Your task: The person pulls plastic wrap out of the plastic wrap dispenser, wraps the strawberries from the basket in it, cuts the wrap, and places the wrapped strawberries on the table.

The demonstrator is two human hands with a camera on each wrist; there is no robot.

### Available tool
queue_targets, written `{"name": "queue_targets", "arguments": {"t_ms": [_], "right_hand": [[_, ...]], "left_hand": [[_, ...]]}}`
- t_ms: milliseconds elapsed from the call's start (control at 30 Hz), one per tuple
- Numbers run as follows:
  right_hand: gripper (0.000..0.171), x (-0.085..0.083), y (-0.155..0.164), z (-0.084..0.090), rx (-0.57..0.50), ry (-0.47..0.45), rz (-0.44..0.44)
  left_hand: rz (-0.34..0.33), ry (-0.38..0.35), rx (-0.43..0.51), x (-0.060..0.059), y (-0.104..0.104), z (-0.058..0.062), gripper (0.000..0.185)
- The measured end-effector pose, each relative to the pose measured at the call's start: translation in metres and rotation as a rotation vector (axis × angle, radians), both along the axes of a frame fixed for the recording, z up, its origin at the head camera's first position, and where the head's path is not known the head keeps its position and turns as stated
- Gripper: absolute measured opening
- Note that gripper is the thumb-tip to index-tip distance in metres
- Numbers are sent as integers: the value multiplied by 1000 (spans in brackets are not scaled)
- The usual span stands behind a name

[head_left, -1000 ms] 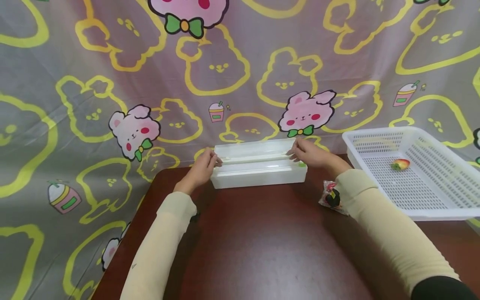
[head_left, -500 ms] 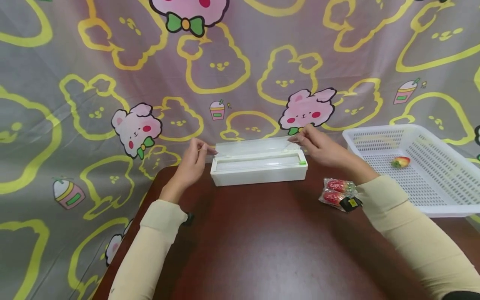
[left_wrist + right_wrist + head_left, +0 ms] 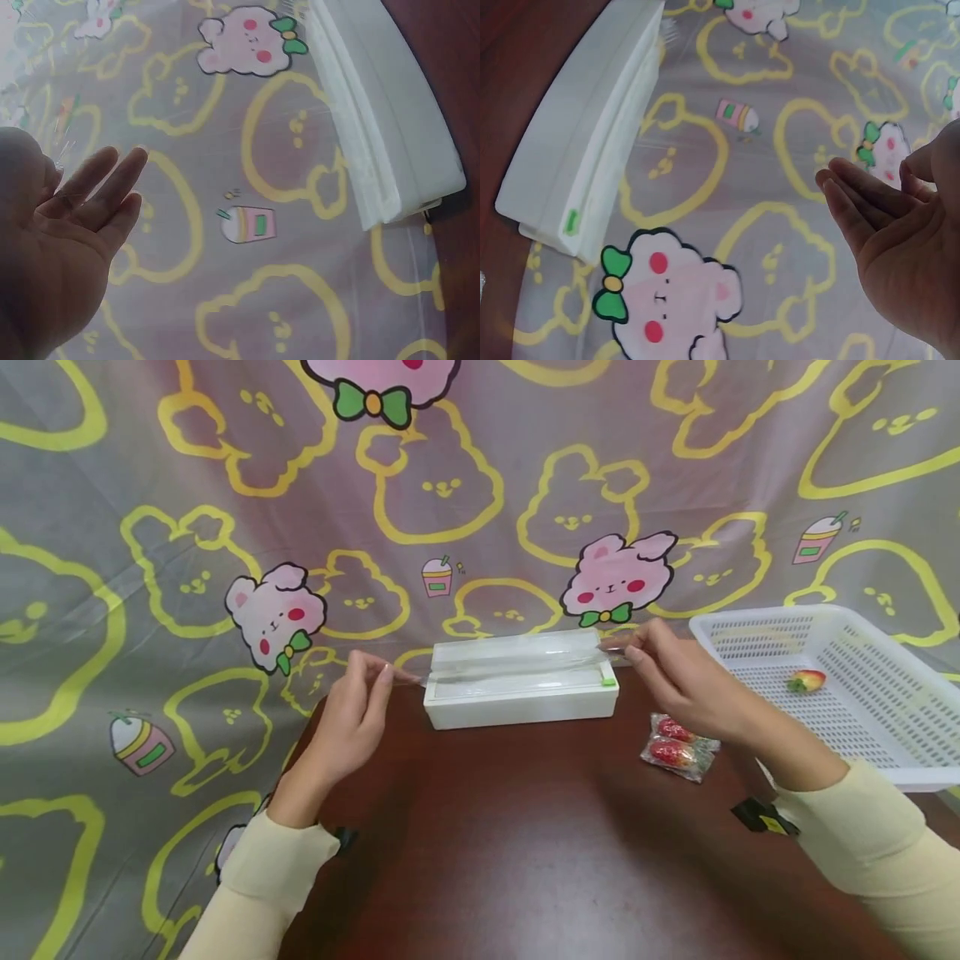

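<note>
Cartoon-rabbit backdrop; both hands, left hand (image 3: pixel 352 714) and right hand (image 3: pixel 678 681), now pinch clear film (image 3: pixel 517 658) drawn farther from the white dispenser box (image 3: pixel 521 697).

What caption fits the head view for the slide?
Both hands, left hand and right hand, pinch clear film drawn from a white dispenser box on a dark table.

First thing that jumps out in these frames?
The loud bunny-print cloth fills the background behind the table. At the table's far edge sits a white cling-film dispenser box, with the left hand and right hand each pinching a corner of clear film drawn from it. A white basket at right holds one strawberry.
</note>
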State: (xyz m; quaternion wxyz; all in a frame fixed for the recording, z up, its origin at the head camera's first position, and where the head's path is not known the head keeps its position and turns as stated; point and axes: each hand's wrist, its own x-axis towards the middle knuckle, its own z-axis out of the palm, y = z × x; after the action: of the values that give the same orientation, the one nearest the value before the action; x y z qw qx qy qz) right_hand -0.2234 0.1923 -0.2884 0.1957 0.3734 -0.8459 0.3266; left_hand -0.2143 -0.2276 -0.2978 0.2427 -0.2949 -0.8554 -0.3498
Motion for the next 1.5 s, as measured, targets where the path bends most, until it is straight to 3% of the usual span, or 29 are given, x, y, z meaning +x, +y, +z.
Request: {"name": "queue_targets", "arguments": {"t_ms": [133,267,400,500,633,733,933,1000,1167,1300,1367,1500], "right_hand": [[5,24,2,3,-2,-10,-25],[8,47,7,1,28,-31,-10],[15,68,11,-13,104,41,22],[16,81,15,-30,183,63,44],[19,96,20,-55,289,-81,77],[33,103,22,-75,351,-197,77],[53,109,23,-115,421,-192,66],[51,109,22,-127,421,-155,85],[40,104,18,-152,451,1,138],[28,102,16,-168,543,79,136],[21,102,15,-175,589,83,128],[25,105,16,-180,648,24,125]], "left_hand": [[-10,48,-6,21,-1,3,8],[8,37,-24,44,-4,0,10],[25,31,-88,69,-7,-14,13],[23,35,-191,86,-9,-28,11],[-56,25,-330,102,-12,-44,11],[-139,-11,-438,111,-12,-57,13],[-180,-195,-621,118,-8,-89,19],[-191,-203,-657,118,-7,-101,15],[-191,-98,-767,116,-5,-129,32],[-171,-35,-869,112,-2,-144,17],[-178,-4,-892,110,-1,-149,7],[-207,65,-870,108,-2,-154,1]]}}
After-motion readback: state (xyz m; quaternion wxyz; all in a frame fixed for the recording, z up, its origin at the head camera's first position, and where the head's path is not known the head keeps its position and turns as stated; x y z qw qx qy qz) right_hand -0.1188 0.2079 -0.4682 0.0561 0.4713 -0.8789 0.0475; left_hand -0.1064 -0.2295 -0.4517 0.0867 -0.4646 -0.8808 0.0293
